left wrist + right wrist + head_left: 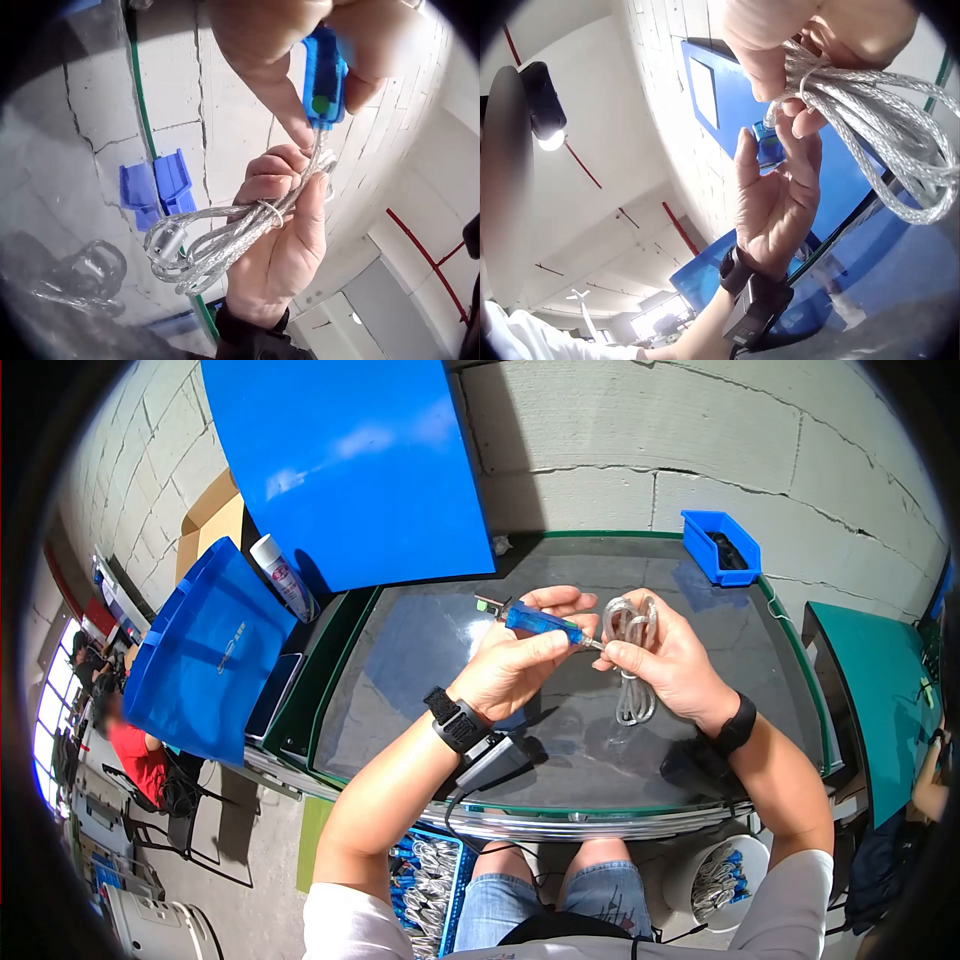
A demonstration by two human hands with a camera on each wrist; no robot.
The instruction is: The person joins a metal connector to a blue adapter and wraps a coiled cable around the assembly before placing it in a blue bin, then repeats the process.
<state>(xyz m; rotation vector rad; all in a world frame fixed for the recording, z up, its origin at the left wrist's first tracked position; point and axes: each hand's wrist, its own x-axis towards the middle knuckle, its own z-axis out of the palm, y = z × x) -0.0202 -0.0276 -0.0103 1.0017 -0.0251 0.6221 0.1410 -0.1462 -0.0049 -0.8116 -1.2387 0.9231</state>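
Observation:
A translucent blue plastic connector housing point(540, 622) is pinched between the thumb and fingers of my left hand point(520, 658). From its lower end runs a clear braided cable point(225, 244), coiled and tied in a loop. My right hand point(672, 660) grips the coil near its tie, close to the housing. In the left wrist view a green spot shows through the blue housing point(324, 86), and a clear-ended plug point(166, 244) lies against the coil. The right wrist view shows the blue housing point(768, 146) at the left hand's fingertips. Both hands are above the dark tabletop.
A blue bin point(722, 550) with dark items stands at the back right. A spray can point(285, 578) and a blue container point(205, 660) are at the left. Below the table edge are a basket of cables point(465, 890) and a white bucket point(680, 900). A person in red sits far left.

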